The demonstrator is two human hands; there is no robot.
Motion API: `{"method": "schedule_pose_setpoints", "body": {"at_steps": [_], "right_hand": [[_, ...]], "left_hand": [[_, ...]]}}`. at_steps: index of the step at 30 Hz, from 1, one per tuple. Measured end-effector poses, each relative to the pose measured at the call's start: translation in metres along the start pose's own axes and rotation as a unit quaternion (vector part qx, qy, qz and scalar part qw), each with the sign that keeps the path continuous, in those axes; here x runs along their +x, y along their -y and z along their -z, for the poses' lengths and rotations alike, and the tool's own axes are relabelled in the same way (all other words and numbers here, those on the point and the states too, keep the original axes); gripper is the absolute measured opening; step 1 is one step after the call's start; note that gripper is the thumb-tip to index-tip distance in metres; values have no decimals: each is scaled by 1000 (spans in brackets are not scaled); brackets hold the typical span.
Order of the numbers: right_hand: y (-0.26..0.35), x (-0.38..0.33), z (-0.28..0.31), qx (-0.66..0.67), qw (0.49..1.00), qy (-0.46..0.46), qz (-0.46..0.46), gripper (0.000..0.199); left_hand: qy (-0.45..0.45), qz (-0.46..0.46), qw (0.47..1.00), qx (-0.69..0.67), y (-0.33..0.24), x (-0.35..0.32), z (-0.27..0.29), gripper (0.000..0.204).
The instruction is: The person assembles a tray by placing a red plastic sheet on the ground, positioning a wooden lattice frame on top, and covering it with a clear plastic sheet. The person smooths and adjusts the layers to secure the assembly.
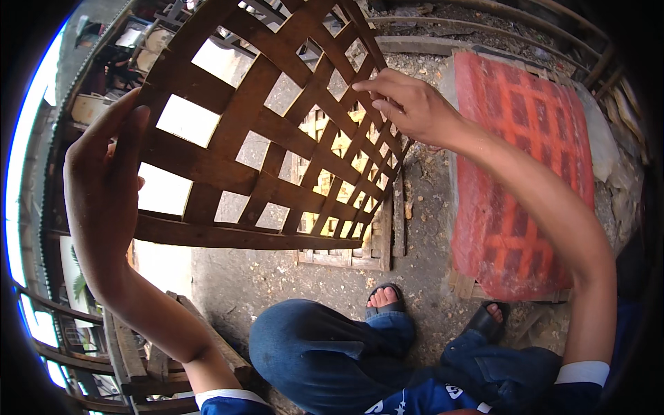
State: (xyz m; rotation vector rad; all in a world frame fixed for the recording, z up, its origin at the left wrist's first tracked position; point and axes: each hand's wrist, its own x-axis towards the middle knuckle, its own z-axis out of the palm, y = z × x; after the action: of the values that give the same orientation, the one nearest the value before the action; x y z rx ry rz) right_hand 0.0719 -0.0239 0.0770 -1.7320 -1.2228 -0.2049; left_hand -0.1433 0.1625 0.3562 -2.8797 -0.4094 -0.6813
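Two hands at one raised woven slat panel [287, 135]: left hand [104, 183] grip clamped on its edge; right hand [408, 107] at opposite edge, cannot tell whether clamped.

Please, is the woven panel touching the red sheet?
Apart: in the head view, a strip of ground shows between the woven panel's right edge and the red sheet.

Left hand [104, 180] at 9 o'clock grips a lattice [252, 93] at 11; right hand [411, 107] at 1 is by its edge. Red sheet [484, 214] lies at 3.
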Motion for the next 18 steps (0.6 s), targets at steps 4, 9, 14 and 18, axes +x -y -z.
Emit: {"method": "schedule_pose_setpoints", "body": {"at_steps": [4,9,14,18], "right_hand": [[3,-17,-5,-31,999,12,-2,42],[27,-51,-32,-52,993,90,48,58],[17,-87,-39,-68,896,418,-136,70],[-1,-97,-18,-86,924,339,-155,74]], "left_hand": [[-50,-84,989,108,7,-2,-3,34],[-34,-54,988,141,-4,-7,2,36],[-28,-17,991,131,5,-6,-2,35],[1,23,990,138,16,-7,-5,33]]}}
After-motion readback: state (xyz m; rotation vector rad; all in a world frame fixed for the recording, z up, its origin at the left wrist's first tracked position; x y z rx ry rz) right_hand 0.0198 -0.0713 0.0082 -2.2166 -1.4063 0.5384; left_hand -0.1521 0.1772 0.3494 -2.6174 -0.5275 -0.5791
